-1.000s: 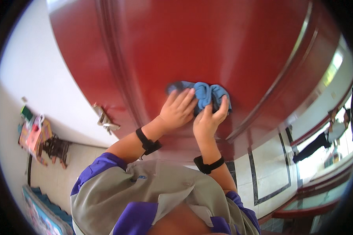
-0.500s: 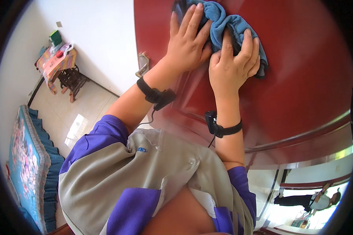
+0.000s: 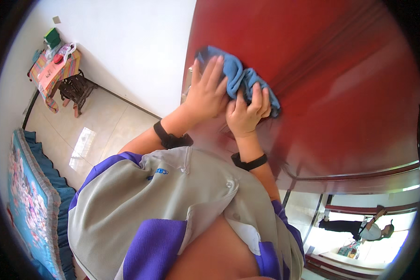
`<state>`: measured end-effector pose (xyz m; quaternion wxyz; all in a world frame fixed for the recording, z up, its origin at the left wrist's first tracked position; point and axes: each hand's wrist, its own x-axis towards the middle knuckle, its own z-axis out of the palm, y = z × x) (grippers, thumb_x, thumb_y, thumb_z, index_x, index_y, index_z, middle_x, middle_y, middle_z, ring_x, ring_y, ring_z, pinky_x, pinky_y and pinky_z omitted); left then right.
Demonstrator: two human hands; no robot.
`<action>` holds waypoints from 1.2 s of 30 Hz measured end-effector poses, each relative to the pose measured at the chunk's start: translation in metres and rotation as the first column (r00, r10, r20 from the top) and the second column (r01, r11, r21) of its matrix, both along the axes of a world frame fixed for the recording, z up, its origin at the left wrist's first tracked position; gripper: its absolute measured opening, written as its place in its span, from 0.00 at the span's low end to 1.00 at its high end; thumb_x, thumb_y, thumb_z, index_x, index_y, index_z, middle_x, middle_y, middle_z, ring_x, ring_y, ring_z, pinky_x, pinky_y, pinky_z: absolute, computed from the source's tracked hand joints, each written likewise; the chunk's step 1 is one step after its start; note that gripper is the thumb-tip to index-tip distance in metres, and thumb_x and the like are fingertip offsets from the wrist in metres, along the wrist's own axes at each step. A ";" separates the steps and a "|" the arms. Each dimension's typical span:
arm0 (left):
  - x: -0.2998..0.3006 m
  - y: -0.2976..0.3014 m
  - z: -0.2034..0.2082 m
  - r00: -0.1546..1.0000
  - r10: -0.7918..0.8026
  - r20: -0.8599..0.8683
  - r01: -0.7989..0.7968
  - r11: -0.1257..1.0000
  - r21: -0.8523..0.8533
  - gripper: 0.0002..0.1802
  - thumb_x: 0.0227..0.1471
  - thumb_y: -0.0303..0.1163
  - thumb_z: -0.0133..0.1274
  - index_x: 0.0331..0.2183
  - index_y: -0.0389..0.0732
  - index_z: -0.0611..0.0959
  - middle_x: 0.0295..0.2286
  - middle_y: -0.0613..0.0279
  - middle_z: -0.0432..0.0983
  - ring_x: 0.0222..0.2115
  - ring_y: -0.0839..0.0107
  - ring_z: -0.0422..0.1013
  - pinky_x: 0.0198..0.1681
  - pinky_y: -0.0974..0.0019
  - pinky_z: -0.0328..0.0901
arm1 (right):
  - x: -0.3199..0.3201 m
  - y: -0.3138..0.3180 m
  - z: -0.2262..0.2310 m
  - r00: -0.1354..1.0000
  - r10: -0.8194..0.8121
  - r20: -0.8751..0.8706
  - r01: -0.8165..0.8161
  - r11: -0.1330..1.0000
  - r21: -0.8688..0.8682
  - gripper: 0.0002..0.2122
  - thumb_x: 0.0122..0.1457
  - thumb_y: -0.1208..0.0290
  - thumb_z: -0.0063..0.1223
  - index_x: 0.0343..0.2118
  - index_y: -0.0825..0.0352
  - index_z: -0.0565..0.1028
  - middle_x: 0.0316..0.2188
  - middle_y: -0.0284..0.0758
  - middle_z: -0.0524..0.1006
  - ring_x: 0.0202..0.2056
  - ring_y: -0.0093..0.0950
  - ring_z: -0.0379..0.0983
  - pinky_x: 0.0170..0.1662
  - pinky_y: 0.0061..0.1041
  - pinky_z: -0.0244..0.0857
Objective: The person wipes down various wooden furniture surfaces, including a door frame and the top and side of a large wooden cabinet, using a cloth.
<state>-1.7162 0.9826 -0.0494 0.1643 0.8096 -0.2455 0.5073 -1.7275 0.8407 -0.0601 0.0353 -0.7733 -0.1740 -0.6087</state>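
While L hand (image 3: 205, 95) presses flat-fingered & R hand (image 3: 246, 114) grips folds of blue cloth (image 3: 233, 70) against red door (image 3: 252, 28), wiping looks unfinished, done vs. left areas too blurry to tell.

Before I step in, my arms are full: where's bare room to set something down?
Tiled floor lies bare between the small table, blue floral panel and left sleeve. The red door has free surface right of the cloth. Crowded: the cloth, with left hand and right hand on it, and the striped tabletop.
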 end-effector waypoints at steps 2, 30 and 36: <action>0.007 0.012 0.028 1.000 -0.026 -0.014 0.025 0.996 -0.086 0.29 0.39 0.35 0.51 0.46 0.39 0.71 0.55 0.40 0.55 0.56 0.46 0.53 0.54 0.33 0.42 | 0.002 0.011 0.034 1.000 -0.003 -0.003 0.003 0.999 -0.034 0.08 0.51 0.68 0.50 0.34 0.50 0.77 0.52 0.34 0.66 0.55 0.37 0.59 0.53 0.36 0.47; 0.007 -0.018 0.037 0.815 -0.579 -0.013 0.570 0.799 0.192 0.18 0.44 0.32 0.48 0.39 0.36 0.77 0.53 0.52 0.63 0.52 0.58 0.62 0.56 0.51 0.51 | -0.043 -0.012 0.020 0.974 -0.200 -0.108 0.225 0.917 0.328 0.16 0.45 0.71 0.56 0.38 0.63 0.67 0.43 0.42 0.65 0.43 0.40 0.61 0.46 0.39 0.52; 0.002 -0.036 0.062 0.847 -0.525 0.090 0.517 0.851 0.097 0.18 0.43 0.32 0.48 0.40 0.41 0.79 0.52 0.59 0.65 0.51 0.64 0.64 0.55 0.57 0.52 | -0.043 -0.032 0.047 0.976 -0.217 0.002 0.204 0.920 0.335 0.16 0.44 0.69 0.56 0.39 0.61 0.73 0.44 0.43 0.64 0.43 0.43 0.59 0.45 0.41 0.53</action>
